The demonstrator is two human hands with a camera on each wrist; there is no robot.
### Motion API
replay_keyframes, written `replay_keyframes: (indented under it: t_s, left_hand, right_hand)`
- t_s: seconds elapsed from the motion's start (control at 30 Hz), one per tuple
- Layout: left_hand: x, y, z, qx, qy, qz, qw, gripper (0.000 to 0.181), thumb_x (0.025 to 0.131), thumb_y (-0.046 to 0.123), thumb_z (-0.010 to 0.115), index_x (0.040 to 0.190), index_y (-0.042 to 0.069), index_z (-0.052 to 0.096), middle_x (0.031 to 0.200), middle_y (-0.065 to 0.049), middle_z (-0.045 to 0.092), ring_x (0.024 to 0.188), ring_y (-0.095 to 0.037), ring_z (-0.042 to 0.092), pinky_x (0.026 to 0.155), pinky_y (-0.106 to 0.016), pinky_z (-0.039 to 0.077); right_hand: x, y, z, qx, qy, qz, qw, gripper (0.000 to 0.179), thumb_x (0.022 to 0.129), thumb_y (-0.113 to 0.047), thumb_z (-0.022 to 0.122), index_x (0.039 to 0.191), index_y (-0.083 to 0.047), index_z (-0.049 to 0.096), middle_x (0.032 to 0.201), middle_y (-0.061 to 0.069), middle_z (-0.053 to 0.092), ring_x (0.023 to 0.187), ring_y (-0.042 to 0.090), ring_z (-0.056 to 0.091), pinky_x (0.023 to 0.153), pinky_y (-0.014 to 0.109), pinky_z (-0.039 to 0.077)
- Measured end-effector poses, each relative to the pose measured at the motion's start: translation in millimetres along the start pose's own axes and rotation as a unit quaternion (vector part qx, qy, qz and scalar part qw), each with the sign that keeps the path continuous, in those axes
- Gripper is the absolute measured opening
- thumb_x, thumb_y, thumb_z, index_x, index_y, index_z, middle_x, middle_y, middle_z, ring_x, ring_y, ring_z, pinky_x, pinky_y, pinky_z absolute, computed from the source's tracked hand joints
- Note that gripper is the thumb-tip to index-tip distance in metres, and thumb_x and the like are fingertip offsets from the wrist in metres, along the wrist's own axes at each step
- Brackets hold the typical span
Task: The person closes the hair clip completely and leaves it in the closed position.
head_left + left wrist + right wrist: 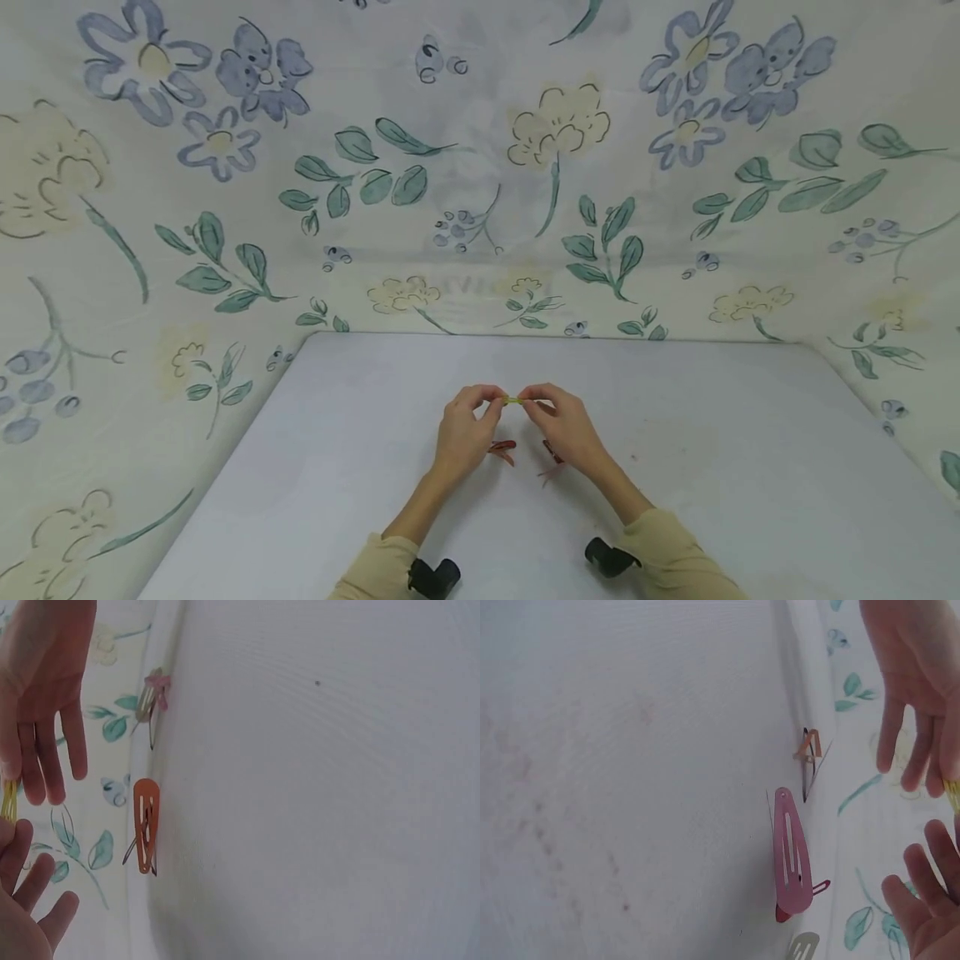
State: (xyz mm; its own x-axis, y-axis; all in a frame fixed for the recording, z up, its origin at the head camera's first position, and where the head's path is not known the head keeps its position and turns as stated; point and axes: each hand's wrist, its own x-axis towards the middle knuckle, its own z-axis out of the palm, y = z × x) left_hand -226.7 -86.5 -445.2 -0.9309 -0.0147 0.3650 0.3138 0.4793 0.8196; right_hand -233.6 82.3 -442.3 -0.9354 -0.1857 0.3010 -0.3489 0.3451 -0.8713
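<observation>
Between both hands is a small yellow hair clip (513, 401), raised over the white table. My left hand (467, 429) pinches one end with thumb and forefinger. The other end is pinched by my right hand (567, 427). The yellow clip (9, 799) shows slim slots in the left wrist view, partly cut off by the frame edge. Below the left hand lies an orange snap hair clip (146, 825). A pink snap hair clip (791, 851), with a red piece behind it, is below the right hand.
A pale grey clip (804, 948) shows at the bottom edge of the right wrist view. The white table (360, 392) meets a flower-patterned cloth (480, 167) at its back and sides. Black wrist cameras (435, 578) sit at both cuffs.
</observation>
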Motion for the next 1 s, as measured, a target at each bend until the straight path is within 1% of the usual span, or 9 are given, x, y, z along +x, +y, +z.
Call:
replay_keyframes:
  t_s: [0.13, 0.27, 0.47, 0.5, 0.57, 0.63, 0.73, 0.83, 1.0]
  left_hand:
    - [-1.6, 2.6, 4.1, -0.027, -0.008, 0.01, 0.9995, 0.008, 0.094, 0.012, 0.065, 0.096, 0.01, 0.072, 0.102, -0.004, 0.069, 0.109, -0.024, 0.063, 0.098, -0.044, 0.049]
    - [-2.0, 6.8, 7.8, -0.058, -0.018, 0.018, 0.998, 0.007, 0.093, 0.01, 0.065, 0.096, 0.009, 0.071, 0.101, -0.006, 0.068, 0.11, -0.027, 0.064, 0.099, -0.046, 0.049]
    - [-2.1, 10.6, 13.2, -0.088, -0.03, 0.012, 0.9956, 0.007, 0.092, 0.007, 0.066, 0.095, 0.007, 0.072, 0.099, -0.007, 0.066, 0.108, -0.03, 0.066, 0.094, -0.047, 0.052]
    - [-2.4, 11.5, 13.8, -0.09, -0.033, 0.011, 0.9954, 0.007, 0.092, 0.006, 0.066, 0.096, 0.007, 0.072, 0.099, -0.008, 0.066, 0.108, -0.03, 0.066, 0.092, -0.047, 0.053]
    - [-3.0, 12.3, 14.3, -0.097, -0.038, 0.009, 0.9945, 0.008, 0.092, 0.005, 0.065, 0.096, 0.006, 0.072, 0.099, -0.009, 0.065, 0.108, -0.032, 0.065, 0.081, -0.045, 0.057]
    - [-3.2, 13.3, 14.7, -0.101, -0.044, 0.005, 0.9939, 0.008, 0.092, 0.004, 0.065, 0.096, 0.005, 0.072, 0.099, -0.01, 0.065, 0.108, -0.033, 0.065, 0.073, -0.042, 0.059]
    - [-3.7, 15.1, 15.1, -0.111, -0.052, -0.001, 0.9924, 0.009, 0.092, 0.003, 0.065, 0.096, 0.004, 0.072, 0.099, -0.011, 0.064, 0.108, -0.034, 0.064, 0.06, -0.039, 0.059]
    - [-4.9, 16.2, 15.5, -0.114, -0.057, -0.003, 0.9918, 0.009, 0.092, 0.003, 0.064, 0.096, 0.003, 0.072, 0.098, -0.012, 0.065, 0.107, -0.035, 0.065, 0.058, -0.038, 0.059]
    - [-7.3, 19.1, 16.1, -0.124, -0.073, -0.014, 0.9895, 0.008, 0.091, 0.003, 0.064, 0.095, 0.004, 0.072, 0.098, -0.012, 0.066, 0.103, -0.032, 0.065, 0.046, -0.039, 0.055]
  right_hand:
    - [-3.6, 0.5, -5.0, -0.004, 0.006, 0.0, 1.0, 0.013, 0.096, -0.005, 0.061, 0.106, -0.002, 0.068, 0.108, 0.011, 0.068, 0.112, 0.029, 0.064, 0.096, 0.045, 0.051]
    - [-6.9, 1.6, -9.3, -0.003, 0.016, -0.002, 0.9999, 0.012, 0.096, -0.003, 0.061, 0.105, -0.001, 0.068, 0.106, 0.012, 0.069, 0.111, 0.03, 0.064, 0.097, 0.047, 0.05]
    - [-10.4, 4.2, -14.7, -0.005, 0.027, 0.002, 0.9996, 0.012, 0.096, -0.003, 0.061, 0.105, -0.001, 0.068, 0.105, 0.012, 0.068, 0.11, 0.029, 0.065, 0.098, 0.047, 0.049]
    - [-11.1, 5.0, -15.8, -0.004, 0.027, 0.003, 0.9996, 0.012, 0.096, -0.003, 0.061, 0.105, -0.001, 0.067, 0.105, 0.012, 0.068, 0.11, 0.029, 0.065, 0.099, 0.046, 0.048]
    - [-12.4, 6.8, -16.6, 0.0, 0.027, 0.005, 0.9996, 0.012, 0.096, -0.004, 0.06, 0.106, -0.002, 0.067, 0.106, 0.011, 0.068, 0.111, 0.029, 0.064, 0.1, 0.045, 0.048]
    - [-13.4, 9.3, -17.4, 0.008, 0.027, 0.007, 0.9996, 0.012, 0.097, -0.004, 0.061, 0.106, -0.002, 0.068, 0.106, 0.011, 0.068, 0.111, 0.028, 0.064, 0.1, 0.045, 0.047]
    - [-14.9, 12.8, -18.7, 0.023, 0.028, 0.008, 0.9993, 0.011, 0.096, -0.005, 0.061, 0.105, -0.002, 0.068, 0.106, 0.011, 0.068, 0.11, 0.027, 0.064, 0.101, 0.045, 0.047]
    - [-16.1, 15.5, -19.8, 0.032, 0.026, 0.007, 0.9991, 0.012, 0.097, -0.006, 0.061, 0.105, -0.002, 0.068, 0.105, 0.011, 0.068, 0.109, 0.027, 0.064, 0.101, 0.045, 0.047]
    - [-17.5, 17.4, -22.3, 0.04, 0.025, 0.016, 0.9988, 0.013, 0.098, -0.008, 0.06, 0.106, -0.002, 0.069, 0.107, 0.01, 0.068, 0.113, 0.026, 0.062, 0.102, 0.047, 0.046]
